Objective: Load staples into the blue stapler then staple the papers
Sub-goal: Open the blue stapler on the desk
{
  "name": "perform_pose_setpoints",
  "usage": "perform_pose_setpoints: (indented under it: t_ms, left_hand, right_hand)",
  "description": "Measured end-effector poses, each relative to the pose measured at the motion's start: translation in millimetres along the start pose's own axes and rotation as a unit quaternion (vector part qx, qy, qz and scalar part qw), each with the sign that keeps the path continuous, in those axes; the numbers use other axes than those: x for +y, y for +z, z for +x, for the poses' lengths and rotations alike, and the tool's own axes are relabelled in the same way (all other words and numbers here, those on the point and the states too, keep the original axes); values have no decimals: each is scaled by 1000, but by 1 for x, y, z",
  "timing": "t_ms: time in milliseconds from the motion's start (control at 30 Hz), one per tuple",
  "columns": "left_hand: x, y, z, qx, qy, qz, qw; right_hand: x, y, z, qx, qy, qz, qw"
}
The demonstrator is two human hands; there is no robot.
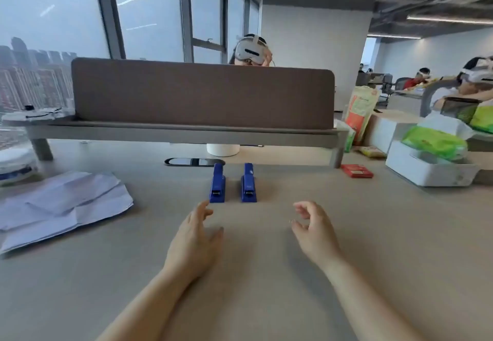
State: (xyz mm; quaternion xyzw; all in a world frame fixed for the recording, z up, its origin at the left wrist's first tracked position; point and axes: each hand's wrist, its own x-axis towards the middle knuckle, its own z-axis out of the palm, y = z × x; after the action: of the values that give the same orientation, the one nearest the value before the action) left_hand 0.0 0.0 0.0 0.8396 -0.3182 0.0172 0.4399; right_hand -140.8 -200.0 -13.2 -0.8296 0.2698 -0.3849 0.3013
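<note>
Two blue staplers stand side by side on the beige desk, the left stapler (218,183) and the right stapler (248,183), both pointing toward me. A loose pile of creased white papers (62,207) lies at the left of the desk. My left hand (196,242) hovers just in front of the left stapler with relaxed fingers, holding nothing. My right hand (313,230) hangs to the right of the staplers, fingers loosely curled and empty. A small red box (357,171) lies at the right, its contents hidden.
A brown divider panel (202,95) on a raised shelf closes off the back of the desk. A white cup (223,150) and a dark cable slot (194,162) sit under it. A white box with green packets (429,166) stands at the right. Other people sit beyond.
</note>
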Motion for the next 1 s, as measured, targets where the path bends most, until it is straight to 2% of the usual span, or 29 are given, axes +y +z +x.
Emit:
perform_pose_setpoints:
  t_ms: [100, 233, 433, 700, 867, 1000]
  left_hand:
    - [4, 13, 9, -27, 17, 38, 999]
    - [15, 37, 30, -68, -20, 46, 996]
    - [34, 73, 74, -41, -54, 109, 992]
    - [34, 96, 106, -1, -12, 192, 981]
    - [37, 89, 95, -25, -8, 179, 984]
    - [31, 79, 79, -66, 51, 107, 991]
  right_hand:
    - [1, 4, 6, -20, 18, -10, 1000]
    - [11, 10, 18, -39, 73, -22, 996]
    - [29, 9, 57, -15, 100, -53, 994]
    - [25, 9, 54, -31, 92, 1, 995]
    - [16, 6, 41, -52, 81, -3, 995]
    - [14, 6, 44, -42, 96, -2, 995]
